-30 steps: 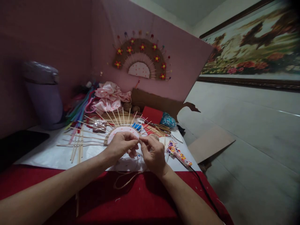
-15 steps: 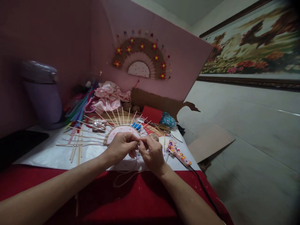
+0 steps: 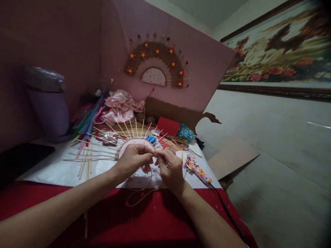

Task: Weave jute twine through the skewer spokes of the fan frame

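A half-round piece covered in pink dotted fabric [image 3: 126, 145] lies on the white sheet, with thin wooden sticks [image 3: 98, 149] fanning out from its twine-wrapped rim. Over its right front edge, my left hand [image 3: 134, 159] is closed in a pinch. My right hand [image 3: 171, 169] pinches right beside it, fingertips almost touching the left ones. Between them they grip a strand of twine, mostly hidden by the fingers. Loose twine [image 3: 134, 204] hangs below in a loop over the red cloth.
A flower-patterned glue gun [image 3: 198, 168] with a black cord lies right. Behind are scissors [image 3: 178, 140], blue yarn [image 3: 185, 132], crumpled pink fabric [image 3: 120, 106] and pipe cleaners [image 3: 89, 115]. A purple tumbler [image 3: 48, 110] and dark phone-like slab [image 3: 26, 160] stand left. A decorated fan [image 3: 156, 63] hangs on the board.
My right hand has turned slightly and shifted a little to the right, its fingertips drawing along the twine. My left hand stays nearly in place. The view has moved very slightly.
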